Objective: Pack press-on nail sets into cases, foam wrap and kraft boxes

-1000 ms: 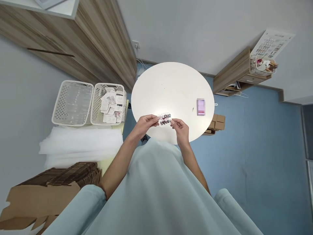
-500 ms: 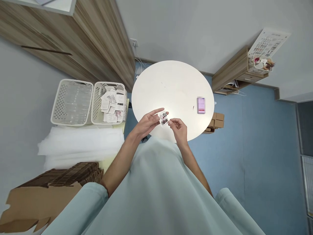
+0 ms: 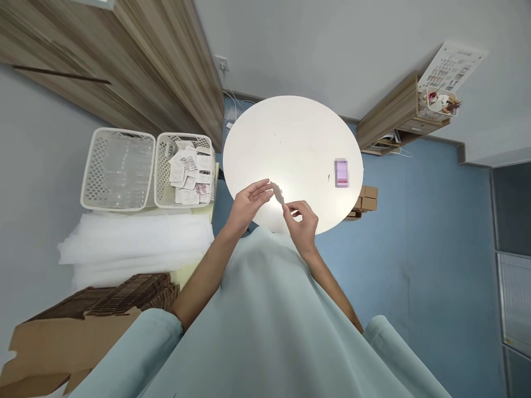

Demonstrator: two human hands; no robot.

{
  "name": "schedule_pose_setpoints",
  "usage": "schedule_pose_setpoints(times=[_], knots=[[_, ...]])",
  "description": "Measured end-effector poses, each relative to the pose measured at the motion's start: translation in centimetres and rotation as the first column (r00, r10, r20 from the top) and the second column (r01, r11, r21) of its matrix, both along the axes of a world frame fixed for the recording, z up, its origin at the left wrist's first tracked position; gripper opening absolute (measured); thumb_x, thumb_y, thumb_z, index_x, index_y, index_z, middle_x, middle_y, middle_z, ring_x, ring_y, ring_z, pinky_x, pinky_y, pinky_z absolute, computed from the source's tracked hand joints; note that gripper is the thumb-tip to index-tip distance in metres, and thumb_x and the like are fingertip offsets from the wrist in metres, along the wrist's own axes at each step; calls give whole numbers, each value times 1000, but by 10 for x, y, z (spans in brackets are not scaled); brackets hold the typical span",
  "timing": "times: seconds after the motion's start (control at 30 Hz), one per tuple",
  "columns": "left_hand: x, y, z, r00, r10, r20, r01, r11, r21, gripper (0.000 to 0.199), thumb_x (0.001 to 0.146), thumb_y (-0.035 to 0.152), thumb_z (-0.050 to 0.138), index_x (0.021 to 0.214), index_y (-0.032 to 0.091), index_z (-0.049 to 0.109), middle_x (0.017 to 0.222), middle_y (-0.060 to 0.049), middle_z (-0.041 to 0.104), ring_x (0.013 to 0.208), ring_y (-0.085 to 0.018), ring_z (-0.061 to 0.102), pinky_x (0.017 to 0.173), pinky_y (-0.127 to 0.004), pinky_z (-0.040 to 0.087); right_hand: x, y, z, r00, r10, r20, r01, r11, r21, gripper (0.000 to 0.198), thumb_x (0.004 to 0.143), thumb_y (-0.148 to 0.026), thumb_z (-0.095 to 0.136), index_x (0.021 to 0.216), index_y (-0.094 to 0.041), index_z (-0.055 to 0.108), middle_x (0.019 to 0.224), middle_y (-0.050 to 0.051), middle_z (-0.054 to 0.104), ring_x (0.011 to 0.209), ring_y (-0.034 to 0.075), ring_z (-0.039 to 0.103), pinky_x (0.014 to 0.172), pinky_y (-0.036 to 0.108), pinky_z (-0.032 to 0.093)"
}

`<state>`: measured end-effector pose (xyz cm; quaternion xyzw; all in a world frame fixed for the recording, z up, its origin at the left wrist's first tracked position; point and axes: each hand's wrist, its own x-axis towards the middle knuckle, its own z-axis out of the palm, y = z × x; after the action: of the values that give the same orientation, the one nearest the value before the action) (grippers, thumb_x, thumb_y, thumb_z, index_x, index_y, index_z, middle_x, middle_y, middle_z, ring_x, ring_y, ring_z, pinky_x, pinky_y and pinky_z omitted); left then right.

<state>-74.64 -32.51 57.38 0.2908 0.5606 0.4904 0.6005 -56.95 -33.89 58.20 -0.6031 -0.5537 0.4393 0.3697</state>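
Pinching curved strip [image 3: 277, 193] between fingertips of left hand [image 3: 245, 209] and right hand [image 3: 302, 225] | holding toward table's near edge [image 3: 271, 221] | apparently mid-handling, not yet releasing

Loose pale blue-green top [image 3: 261, 320], soft folds down the front, wide short sleeves [image 3: 133, 345], bare forearms [image 3: 207, 271], bare fingers [image 3: 258, 186]

A packing workroom, by its stacked cardboard [image 3: 70, 337], white wrapping sheets [image 3: 136, 237] and basket [image 3: 162, 190] of cards [image 3: 189, 179].

The thin strip [image 3: 277, 193] is too small to identify; pixelation blurs the purple item [image 3: 342, 173]
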Motion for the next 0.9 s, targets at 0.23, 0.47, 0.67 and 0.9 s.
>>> schedule_pose_setpoints(times=[0.23, 0.47, 0.67, 0.9], knots=[[-15, 3, 1, 992, 18, -123, -12, 999, 48, 61, 81, 52, 88, 131, 20, 75, 96, -7, 77, 93, -22, 72, 82, -34, 53, 7, 14, 1, 957, -113, -267, 34, 958, -284, 29, 84, -52, 82, 83, -23, 76, 82, 3, 74, 84, 21, 70, 77, 35, 55], [-24, 3, 2, 997, -55, 56, 55, 998, -1, 65, 81, 54, 89, 136, 23, 74, 108, -7, 78, 104, -22, 72, 90, -34, 56, 12, 17, 2, 917, -52, -397, -113, 917, -381, 35, 80, -57, 85, 82, -23, 77, 83, 4, 74, 84, 19, 69, 77, 33, 54], [-24, -2, 13, 921, -255, 295, 253, 966, 46, 80, 82, 62, 88, 148, 23, 67, 132, -17, 77, 126, -33, 71, 109, -47, 54, 16, 19, 0, 807, 18, -590, -382, 778, -499, 43, 75, -62, 90, 81, -22, 74, 82, 3, 72, 78, 17, 66, 75, 30, 57], [-18, -7, 18, 950, -216, 223, 215, 976, 32, 84, 79, 60, 91, 149, 20, 66, 134, -19, 77, 127, -37, 72, 112, -51, 53, 13, 16, -4, 897, 72, -435, -289, 841, -457, 41, 78, -62, 88, 84, -22, 79, 86, 5, 77, 80, 19, 70, 74, 32, 57]])
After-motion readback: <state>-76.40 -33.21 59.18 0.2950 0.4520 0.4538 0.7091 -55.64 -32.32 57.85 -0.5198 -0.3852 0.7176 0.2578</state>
